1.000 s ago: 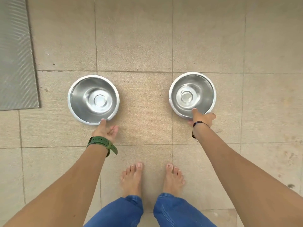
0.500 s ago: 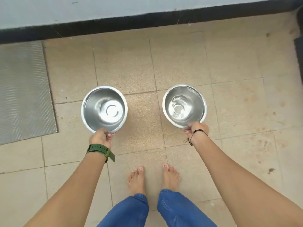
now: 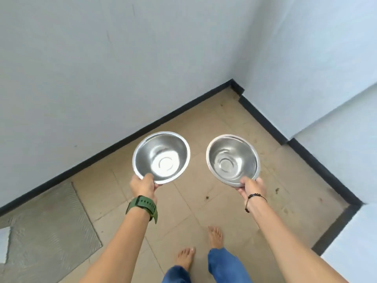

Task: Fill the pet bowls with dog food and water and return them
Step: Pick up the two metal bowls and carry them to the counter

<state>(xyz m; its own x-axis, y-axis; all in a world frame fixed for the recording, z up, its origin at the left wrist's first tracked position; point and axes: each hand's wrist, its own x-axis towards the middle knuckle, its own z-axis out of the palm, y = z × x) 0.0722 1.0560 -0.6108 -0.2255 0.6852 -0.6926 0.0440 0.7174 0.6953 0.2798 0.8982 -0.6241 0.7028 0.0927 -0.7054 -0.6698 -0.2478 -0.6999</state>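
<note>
Nearest me, bare feet [image 3: 214, 235] are standing on the tiled floor [image 3: 230, 123], with a grey mat [image 3: 47, 227] lying off beyond the left arm. Above them the left hand [image 3: 143, 185] is pinching the near rim of the left bowl [image 3: 161, 157], thumb over the lip and fingers curled beneath. The right hand [image 3: 251, 186] is gripping the right bowl [image 3: 233, 159] the same way, by its near edge only. Both steel bowls are hanging clear of the floor, side by side, apart, and looking empty. Held by one edge, either could be tipping or slipping from the fingers, I'd judge, especially once loaded. Beyond the hands the wall [image 3: 102, 68] corner is closing in; a swing could be knocking a rim against it.
</note>
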